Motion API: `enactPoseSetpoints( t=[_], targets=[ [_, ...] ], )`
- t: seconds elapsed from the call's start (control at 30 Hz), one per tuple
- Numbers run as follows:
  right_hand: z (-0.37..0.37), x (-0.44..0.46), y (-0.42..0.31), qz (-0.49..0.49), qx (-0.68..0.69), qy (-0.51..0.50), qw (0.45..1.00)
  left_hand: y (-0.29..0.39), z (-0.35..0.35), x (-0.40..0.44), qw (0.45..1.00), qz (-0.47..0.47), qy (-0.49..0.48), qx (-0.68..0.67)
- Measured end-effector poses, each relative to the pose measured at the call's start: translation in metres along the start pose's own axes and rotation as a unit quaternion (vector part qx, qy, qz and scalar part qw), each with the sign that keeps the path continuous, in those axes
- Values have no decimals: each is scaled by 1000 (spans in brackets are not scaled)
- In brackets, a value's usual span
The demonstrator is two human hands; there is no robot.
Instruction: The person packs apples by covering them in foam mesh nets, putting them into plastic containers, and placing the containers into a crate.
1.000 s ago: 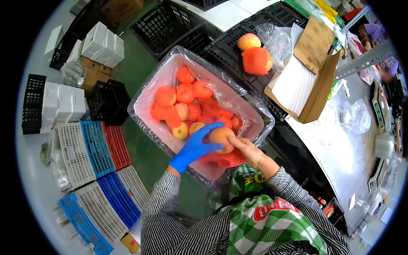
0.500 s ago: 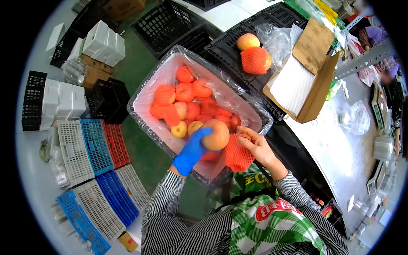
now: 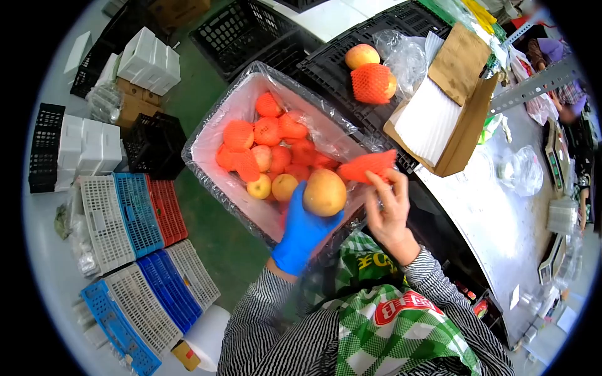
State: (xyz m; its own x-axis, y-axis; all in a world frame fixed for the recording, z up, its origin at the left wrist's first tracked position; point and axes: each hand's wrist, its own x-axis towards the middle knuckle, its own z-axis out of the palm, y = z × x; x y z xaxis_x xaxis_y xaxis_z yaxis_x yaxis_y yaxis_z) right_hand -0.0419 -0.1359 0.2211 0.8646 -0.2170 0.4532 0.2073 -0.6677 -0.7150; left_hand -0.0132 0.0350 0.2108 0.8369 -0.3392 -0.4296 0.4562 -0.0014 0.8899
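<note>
My left hand (image 3: 300, 241), in a blue glove, is closed around a bare yellow-red apple (image 3: 325, 193) above the near end of a plastic-lined bin (image 3: 210, 128). Bare and to its right, my right hand (image 3: 390, 210) pinches a red foam net sleeve (image 3: 367, 167), which points left over the bin's right wall, apart from the apple. Inside the bin lie several apples in red nets (image 3: 268, 131), along with a few bare ones such as the yellow apple (image 3: 259, 187). The bin's near end is partly hidden by my left hand.
Right of the bin, a black crate (image 3: 332, 66) carries a bare apple (image 3: 362, 56), a netted apple (image 3: 371, 84), clear plastic and an open cardboard box (image 3: 464, 135). A metal table (image 3: 476, 219) extends right. Stacked plastic crates (image 3: 106, 216) stand left. Another person (image 3: 558, 53) is at the far right.
The net sleeve has swung up from below my right hand to above the bin's right wall. My left hand has shifted slightly right with the apple and turned more upright.
</note>
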Motion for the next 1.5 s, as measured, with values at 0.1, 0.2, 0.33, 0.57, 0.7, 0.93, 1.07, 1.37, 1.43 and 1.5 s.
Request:
enactPoseSetpoints(
  t=[0.1,0.2,0.33,0.57,0.7,0.93,1.07,1.37,1.43,1.5],
  targets=[
    [13,-13,-11,72,62,-122,988,9,15,0,926,-143,19,-348],
    [22,-23,-13,121,99,-138,978,-6,27,1,806,-201,21,-556],
    [20,-25,-3,119,115,-77,983,-8,48,-5,816,-177,49,-549],
    [7,-28,10,230,203,-21,952,0,60,-6,814,-211,62,-538],
    [-11,-25,1,200,216,-59,954,-10,69,-7,813,-193,13,-549],
    [-16,-18,8,181,127,37,975,-22,99,-6,854,-114,5,-508],
    [-24,-17,25,281,206,63,935,-18,100,-4,779,-231,38,-581],
    [-22,-18,39,363,266,95,888,-25,73,7,768,-231,20,-597],
    [-13,-18,33,252,199,59,945,-35,52,11,817,-180,39,-546],
    [-7,-17,22,178,103,-18,978,-39,20,10,997,56,59,-5]
  ],
)
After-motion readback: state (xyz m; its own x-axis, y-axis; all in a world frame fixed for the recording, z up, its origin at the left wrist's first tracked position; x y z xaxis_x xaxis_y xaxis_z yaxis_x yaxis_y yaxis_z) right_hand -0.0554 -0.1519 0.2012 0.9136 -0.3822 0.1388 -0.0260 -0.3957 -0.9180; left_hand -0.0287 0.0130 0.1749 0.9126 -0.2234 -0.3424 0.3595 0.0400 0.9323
